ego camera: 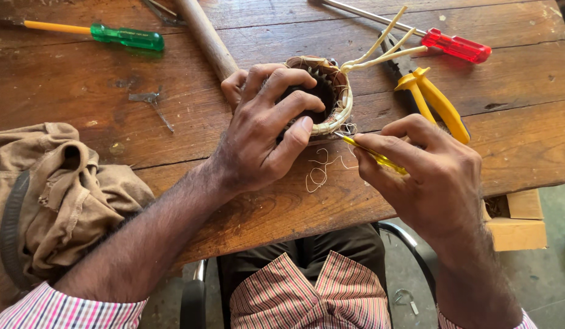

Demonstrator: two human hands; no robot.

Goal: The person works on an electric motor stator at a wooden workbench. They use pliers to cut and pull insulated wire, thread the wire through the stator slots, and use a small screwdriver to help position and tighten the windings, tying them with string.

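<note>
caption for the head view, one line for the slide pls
Left hand grips a wound motor stator on a wooden table; right hand holds a yellow tool against it.

the table (pixel 112 122) is dark brown wood. one screwdriver (pixel 127 36) has a green handle and a yellow shaft. another screwdriver (pixel 456 45) has a red handle. the pliers (pixel 437 103) have yellow grips. the small tool (pixel 374 155) in the right hand (pixel 428 176) is yellow. the round coil (pixel 328 91) under the left hand (pixel 264 134) is tan, with pale cream wires (pixel 380 52). the cloth (pixel 57 189) is light brown. the shirt (pixel 307 298) has pink, white and dark checks. the box (pixel 517 222) is tan.
</note>
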